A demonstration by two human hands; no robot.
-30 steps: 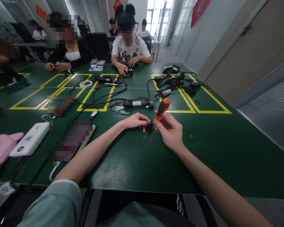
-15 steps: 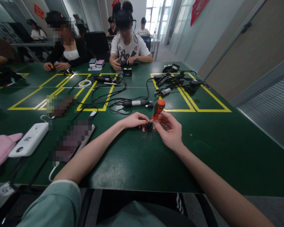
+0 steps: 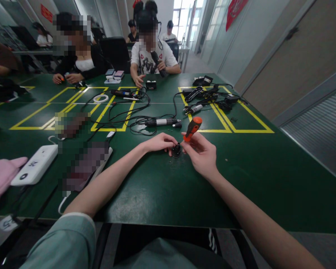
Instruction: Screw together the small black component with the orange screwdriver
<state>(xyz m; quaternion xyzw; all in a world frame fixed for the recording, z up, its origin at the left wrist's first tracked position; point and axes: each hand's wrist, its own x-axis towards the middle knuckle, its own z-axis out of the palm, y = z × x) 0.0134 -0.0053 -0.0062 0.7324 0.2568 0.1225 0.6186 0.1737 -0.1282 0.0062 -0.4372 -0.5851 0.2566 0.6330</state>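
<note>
My right hand (image 3: 202,153) is closed on an orange-and-black screwdriver (image 3: 193,128), whose handle leans up to the right. The lower end of the screwdriver is hidden behind my fingers. Just left of it, a small round black part (image 3: 176,150) rests on the green table (image 3: 145,186). My left hand (image 3: 162,143) pinches this part from its left side. What the black part is exactly, I cannot make out.
Beyond my hands lie a pen-shaped electric tool (image 3: 161,122) with a black cord, and a tangle of black cables (image 3: 212,95). To my left are a white power bank (image 3: 35,165) and a phone (image 3: 86,166). Two people sit across the table, and others sit behind.
The screwdriver has tilted to the right in my right hand, and its lower end has come away from the black part. Across the table, a person has raised a dark object.
</note>
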